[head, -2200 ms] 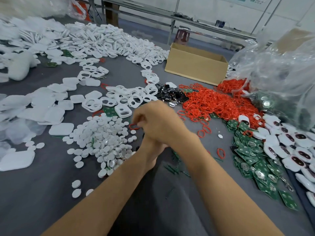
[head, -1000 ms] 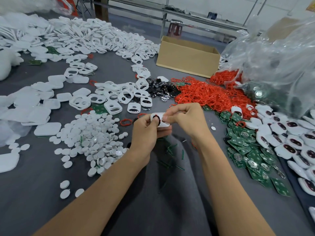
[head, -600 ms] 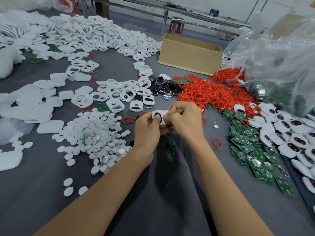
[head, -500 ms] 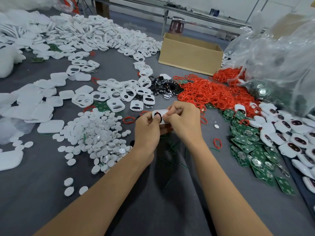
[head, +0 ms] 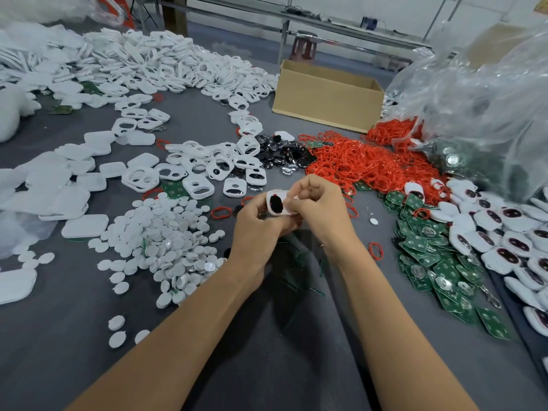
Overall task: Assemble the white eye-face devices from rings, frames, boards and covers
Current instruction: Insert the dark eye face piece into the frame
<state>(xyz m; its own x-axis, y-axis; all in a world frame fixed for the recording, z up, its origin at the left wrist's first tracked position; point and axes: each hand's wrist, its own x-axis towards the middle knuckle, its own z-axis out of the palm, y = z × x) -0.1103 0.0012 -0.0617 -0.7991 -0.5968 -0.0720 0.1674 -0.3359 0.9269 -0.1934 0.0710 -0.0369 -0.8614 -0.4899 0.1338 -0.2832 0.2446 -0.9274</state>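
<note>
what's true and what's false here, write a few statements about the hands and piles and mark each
1. The left hand and right hand both hold one white frame with a dark oval in it. True.
2. The red rings are heaped beyond the hands, near the cardboard box. True.
3. The green boards lie left of the hands. False: the green boards lie to their right.
4. The white discs fill the cardboard box. False: the white discs lie loose on the table, left of the hands.
</note>
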